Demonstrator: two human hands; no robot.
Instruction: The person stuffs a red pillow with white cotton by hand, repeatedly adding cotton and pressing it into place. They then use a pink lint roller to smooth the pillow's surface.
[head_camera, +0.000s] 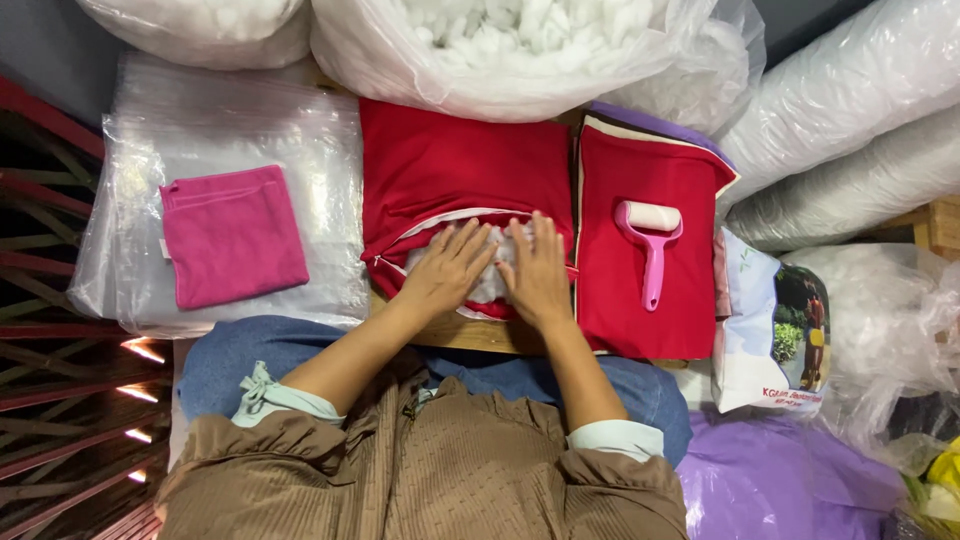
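Head view. A red cushion cover (455, 180) lies at the centre of the work surface, its zip opening facing the person and gaping. White fibre stuffing (492, 268) shows in the opening. The left hand (445, 270) and right hand (537, 272) lie flat, fingers spread, palms pressing on the stuffing at the mouth; neither grips anything. Judgement: filling appears well advanced, since the cover looks partly plump, but the zip is not closed and stuffing still bulges out.

To the right, a stack of flat red covers (640, 300) carries a pink lint roller (650, 245). To the left, a folded pink cloth (232, 235) lies on a pile of clear plastic bags (320, 150). At the far edge, a large clear bag of white stuffing (520, 50). At near right, a white printed sack (770, 335) with a coloured picture panel, and beside it a purple plastic bag (780, 480).
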